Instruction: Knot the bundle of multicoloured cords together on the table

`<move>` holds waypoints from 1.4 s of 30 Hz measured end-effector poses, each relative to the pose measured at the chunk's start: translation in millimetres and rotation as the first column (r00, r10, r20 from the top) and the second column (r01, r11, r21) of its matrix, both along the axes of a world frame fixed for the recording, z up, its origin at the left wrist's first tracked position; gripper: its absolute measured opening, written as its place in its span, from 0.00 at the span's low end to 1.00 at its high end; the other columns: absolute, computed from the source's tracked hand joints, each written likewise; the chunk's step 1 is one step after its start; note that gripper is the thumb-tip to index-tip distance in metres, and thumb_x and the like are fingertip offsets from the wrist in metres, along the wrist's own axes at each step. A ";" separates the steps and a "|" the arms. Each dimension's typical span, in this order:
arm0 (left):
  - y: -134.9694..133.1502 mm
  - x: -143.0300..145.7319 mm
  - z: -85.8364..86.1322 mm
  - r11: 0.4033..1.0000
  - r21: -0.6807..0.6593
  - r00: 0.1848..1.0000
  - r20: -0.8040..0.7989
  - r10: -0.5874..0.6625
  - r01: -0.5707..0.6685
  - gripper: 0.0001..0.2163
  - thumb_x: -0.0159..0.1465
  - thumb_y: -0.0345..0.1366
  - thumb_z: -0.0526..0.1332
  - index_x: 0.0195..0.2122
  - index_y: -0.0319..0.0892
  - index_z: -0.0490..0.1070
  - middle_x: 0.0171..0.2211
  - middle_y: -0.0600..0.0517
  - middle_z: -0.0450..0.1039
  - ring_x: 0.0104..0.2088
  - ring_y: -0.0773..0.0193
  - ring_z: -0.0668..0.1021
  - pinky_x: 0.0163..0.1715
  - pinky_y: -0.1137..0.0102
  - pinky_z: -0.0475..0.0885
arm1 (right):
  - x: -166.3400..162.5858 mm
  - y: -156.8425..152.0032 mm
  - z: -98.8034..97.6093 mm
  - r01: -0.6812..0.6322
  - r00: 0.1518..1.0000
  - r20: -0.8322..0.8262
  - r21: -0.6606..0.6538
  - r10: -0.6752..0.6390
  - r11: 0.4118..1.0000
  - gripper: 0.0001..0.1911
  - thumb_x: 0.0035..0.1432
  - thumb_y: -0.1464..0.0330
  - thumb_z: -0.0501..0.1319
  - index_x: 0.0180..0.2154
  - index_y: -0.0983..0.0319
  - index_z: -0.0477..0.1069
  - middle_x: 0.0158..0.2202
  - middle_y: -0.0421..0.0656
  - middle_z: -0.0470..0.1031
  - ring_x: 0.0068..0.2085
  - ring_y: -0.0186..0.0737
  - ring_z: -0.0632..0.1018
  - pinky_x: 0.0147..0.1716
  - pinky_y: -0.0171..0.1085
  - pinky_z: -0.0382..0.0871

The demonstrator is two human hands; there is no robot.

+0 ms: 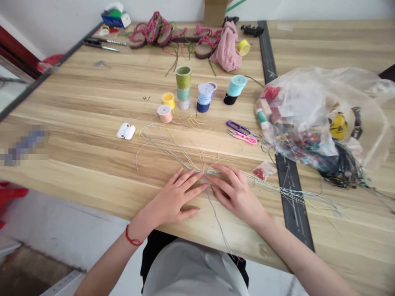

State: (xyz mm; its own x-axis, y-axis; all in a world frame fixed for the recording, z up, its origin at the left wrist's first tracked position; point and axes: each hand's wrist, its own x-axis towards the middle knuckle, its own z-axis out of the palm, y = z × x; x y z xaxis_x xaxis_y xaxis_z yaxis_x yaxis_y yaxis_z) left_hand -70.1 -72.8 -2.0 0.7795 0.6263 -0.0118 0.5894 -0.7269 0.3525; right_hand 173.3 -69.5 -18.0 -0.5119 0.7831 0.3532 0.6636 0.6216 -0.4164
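1. Across the wooden tabletop point(92, 102), a black strip point(288, 185) ran from the far edge to the near edge, right of centre.
2. Over that strip, toward the right edge, lay a clear plastic bag point(321, 119) stuffed with colourful craft pieces and dark cords.
3. Along the far edge sat woven soles point(163, 35) trimmed in pink, just beside a pink cloth point(226, 47).
4. Mid-table stood thread spools point(183, 78), some stacked, with purple snips point(237, 127) and pink snips point(243, 138) to their right and an earbud case point(124, 130) to their left.
5. Near the near edge, the left hand point(173, 197) and right hand point(236, 193) lay flat on the wood, almost meeting.
6. Long pale threads point(166, 142) gathered between the hands, fanned out left and right, and hung over the near edge.
7. Fingers point(188, 183) on both hands were extended and unclenched, their tips on or beside the gathered threads; any pinch could not be made out.
8. A red cord point(133, 237) circled the left wrist.
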 end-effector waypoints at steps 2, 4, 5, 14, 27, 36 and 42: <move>-0.1 0.1 0.3 1.000 0.005 1.000 -0.004 -0.002 0.002 0.30 0.69 0.47 0.57 0.69 0.46 0.52 0.72 0.46 0.44 0.71 0.51 0.52 0.69 0.49 0.45 | 0.0 -0.1 -0.2 -0.003 1.000 0.001 0.008 0.003 1.000 0.14 0.65 0.71 0.57 0.51 0.60 0.74 0.59 0.54 0.68 0.57 0.53 0.68 0.52 0.55 0.70; -0.2 0.3 0.6 1.000 0.009 1.000 -0.010 -0.003 0.003 0.30 0.69 0.46 0.57 0.69 0.45 0.52 0.72 0.46 0.45 0.70 0.51 0.52 0.69 0.49 0.45 | -0.1 -0.3 -0.6 -0.006 1.000 0.004 0.017 0.006 1.000 0.14 0.64 0.72 0.58 0.51 0.60 0.74 0.59 0.54 0.67 0.57 0.54 0.68 0.52 0.55 0.70; -0.2 0.4 0.7 1.000 0.009 1.000 -0.012 -0.003 0.003 0.30 0.69 0.46 0.57 0.69 0.45 0.52 0.72 0.46 0.45 0.70 0.50 0.52 0.69 0.49 0.45 | -0.1 -0.4 -0.7 -0.006 1.000 0.005 0.019 0.006 1.000 0.14 0.64 0.72 0.58 0.51 0.61 0.74 0.59 0.55 0.67 0.58 0.54 0.68 0.52 0.55 0.70; 0.0 -0.1 -0.7 1.000 -0.017 1.000 0.020 0.004 -0.004 0.30 0.68 0.46 0.58 0.69 0.46 0.52 0.72 0.46 0.45 0.70 0.50 0.52 0.69 0.49 0.45 | 0.1 -0.4 0.1 -0.006 1.000 0.018 0.001 0.006 1.000 0.16 0.65 0.71 0.57 0.53 0.58 0.73 0.60 0.53 0.67 0.58 0.54 0.68 0.51 0.56 0.70; 0.1 -0.1 -0.8 1.000 -0.015 1.000 0.019 0.003 -0.003 0.30 0.69 0.46 0.57 0.69 0.46 0.52 0.72 0.46 0.44 0.71 0.51 0.52 0.69 0.49 0.45 | -0.2 -0.5 0.6 -0.005 1.000 0.031 -0.002 0.005 1.000 0.15 0.65 0.71 0.56 0.52 0.59 0.73 0.60 0.54 0.67 0.57 0.54 0.69 0.51 0.55 0.70; -0.7 0.4 -0.9 1.000 -0.012 1.000 0.029 0.005 -0.005 0.30 0.69 0.46 0.57 0.70 0.47 0.51 0.72 0.46 0.45 0.70 0.51 0.52 0.69 0.49 0.45 | 0.4 -0.5 0.5 -0.010 1.000 0.023 -0.013 0.010 1.000 0.17 0.66 0.71 0.56 0.54 0.56 0.73 0.60 0.53 0.67 0.59 0.55 0.68 0.51 0.56 0.70; 0.9 -0.2 0.6 0.999 -0.031 0.999 0.051 0.018 -0.017 0.30 0.69 0.45 0.57 0.69 0.45 0.50 0.72 0.46 0.46 0.70 0.50 0.52 0.69 0.48 0.44 | 0.0 -0.7 0.8 -0.028 0.999 0.025 0.009 0.028 1.000 0.14 0.65 0.72 0.56 0.50 0.59 0.74 0.59 0.54 0.67 0.57 0.53 0.69 0.51 0.54 0.70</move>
State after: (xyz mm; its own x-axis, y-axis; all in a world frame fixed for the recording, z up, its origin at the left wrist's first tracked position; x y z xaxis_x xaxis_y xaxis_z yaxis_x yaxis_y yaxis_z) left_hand -70.3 -71.9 -1.4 0.7686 0.6397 0.0087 0.5822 -0.7050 0.4049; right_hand 173.3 -70.2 -17.2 -0.5425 0.7649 0.3474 0.6557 0.6440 -0.3940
